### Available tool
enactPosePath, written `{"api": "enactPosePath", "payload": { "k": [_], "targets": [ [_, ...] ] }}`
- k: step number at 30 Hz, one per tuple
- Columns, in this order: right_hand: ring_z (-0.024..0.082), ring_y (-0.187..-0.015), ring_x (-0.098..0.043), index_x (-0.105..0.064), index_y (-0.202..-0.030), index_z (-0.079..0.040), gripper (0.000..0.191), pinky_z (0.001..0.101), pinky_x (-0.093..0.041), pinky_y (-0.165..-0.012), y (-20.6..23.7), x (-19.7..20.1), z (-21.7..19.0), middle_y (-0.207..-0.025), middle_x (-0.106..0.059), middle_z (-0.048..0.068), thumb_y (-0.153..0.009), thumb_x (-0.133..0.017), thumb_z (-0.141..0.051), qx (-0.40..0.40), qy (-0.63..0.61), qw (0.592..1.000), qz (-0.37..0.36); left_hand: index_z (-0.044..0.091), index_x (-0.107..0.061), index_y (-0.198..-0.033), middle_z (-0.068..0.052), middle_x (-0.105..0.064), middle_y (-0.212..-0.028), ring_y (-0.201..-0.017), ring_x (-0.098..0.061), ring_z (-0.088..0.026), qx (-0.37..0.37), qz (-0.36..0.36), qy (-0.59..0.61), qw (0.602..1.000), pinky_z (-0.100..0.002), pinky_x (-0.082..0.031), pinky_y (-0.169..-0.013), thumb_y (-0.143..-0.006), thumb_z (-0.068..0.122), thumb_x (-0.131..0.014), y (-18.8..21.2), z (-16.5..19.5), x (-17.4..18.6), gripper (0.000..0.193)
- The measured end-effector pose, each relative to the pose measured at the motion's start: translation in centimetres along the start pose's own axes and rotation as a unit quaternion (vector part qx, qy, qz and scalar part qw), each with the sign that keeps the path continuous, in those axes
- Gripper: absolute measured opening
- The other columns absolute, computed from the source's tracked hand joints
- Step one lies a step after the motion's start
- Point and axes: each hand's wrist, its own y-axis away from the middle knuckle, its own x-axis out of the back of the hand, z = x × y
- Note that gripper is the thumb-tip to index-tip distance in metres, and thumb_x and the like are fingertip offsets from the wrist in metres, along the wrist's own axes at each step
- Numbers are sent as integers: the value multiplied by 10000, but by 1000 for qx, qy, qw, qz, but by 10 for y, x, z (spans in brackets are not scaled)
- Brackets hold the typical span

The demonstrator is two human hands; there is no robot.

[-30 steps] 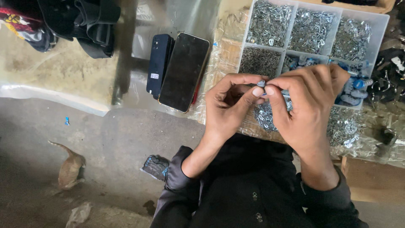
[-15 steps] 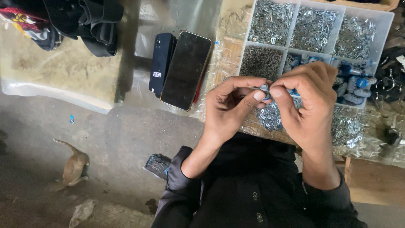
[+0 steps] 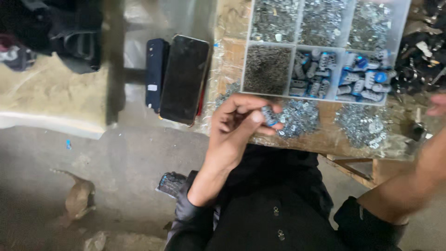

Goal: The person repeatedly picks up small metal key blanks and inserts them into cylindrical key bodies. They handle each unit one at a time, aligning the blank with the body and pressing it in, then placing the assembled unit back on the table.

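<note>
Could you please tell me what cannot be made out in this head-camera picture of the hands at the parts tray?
- Right hand: cut off by the right edge and motion-blurred; whether it holds anything cannot be told.
- Small blue-and-silver part in the left hand: fingers cover most of it.
- Compartment tray: top row cut by the upper edge; metal pieces too small to identify.
- Dark phone: hides part of the device behind it.

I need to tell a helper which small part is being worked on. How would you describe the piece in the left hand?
Start at the clear compartment tray on the wooden bench, then drop to the left hand just below its front edge. Pinched at the fingertips is a small silver and blue cylindrical part, the only one outside the tray's blue-part compartments.
</note>
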Motion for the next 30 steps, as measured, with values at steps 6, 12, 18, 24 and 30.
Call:
{"api": "enactPosePath", "payload": {
  "k": [6,12,18,24,30],
  "targets": [
    [287,-1030,-603,-665,-1218,5,231,424,-482,-910,12,53,2,-1128,-642,151,-1047,-776,-104,88,289,948,-102,-20,-581,-1258,-242,-694,-1206,-963,-741,-277,-8,-1,30,1000,-357,-648,-851,-1046,101,-700,20,-1,12,271],
    [225,-1173,-566,-704,-1210,-48,129,326,-431,-1026,35,76,17,-1213,-646,86,-1100,-772,-52,141,312,927,-150,-18,-573,-1234,-249,-694,-1150,-935,-741,-287,27,6,38,999,-367,-637,-802,-1015,59,-720,31,-21,17,275],
    [273,-1104,-637,-742,-1122,-15,237,447,-411,-1053,39,78,35,-1199,-728,160,-926,-833,-111,241,279,916,-157,-18,-578,-1244,-250,-705,-1155,-948,-738,-279,59,-27,52,997,-364,-639,-806,-1017,57,-716,40,-41,9,276],
    [161,-829,-618,-750,-1103,-78,249,539,-380,-1005,88,13,3,-913,-695,46,-886,-807,-188,261,176,939,-135,-12,-580,-1244,-227,-703,-1174,-963,-740,-247,106,-71,55,990,-347,-642,-819,-1027,37,-708,43,-51,-7,257],
    [240,-789,-549,-743,-1233,-9,399,375,-423,-814,101,-4,-27,-822,-568,66,-882,-804,-188,171,229,951,-117,-1,-577,-1236,-208,-706,-1167,-956,-738,-214,139,-89,50,985,-325,-636,-822,-1028,2,-685,45,-60,-16,235]
  ]
}}
